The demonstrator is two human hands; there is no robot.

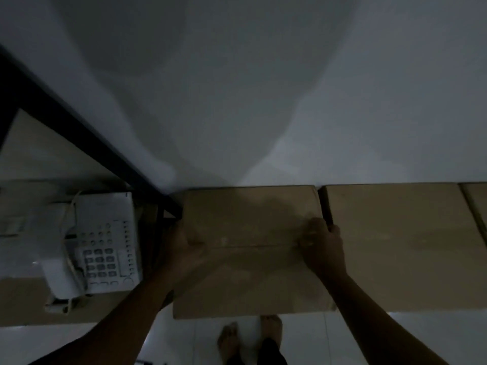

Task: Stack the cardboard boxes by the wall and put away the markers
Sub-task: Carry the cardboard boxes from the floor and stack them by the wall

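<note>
Gripping cardboard box [250, 248] sides, left hand [181, 246], right hand [322, 246], against wall [263, 101]

Two plain brown cardboard boxes show fully from above against the wall: one closed box [250, 248] in the middle and a wider one [400, 246] just beside it on the right, with the edge of what may be a third [478, 198] at the far right, too cut off to count. One pale grey corded desk telephone [100, 246] sits on the left. There are two hands, a left hand [181, 248] and a right hand [322, 246], and two bare feet [229, 341] on the floor.
</note>
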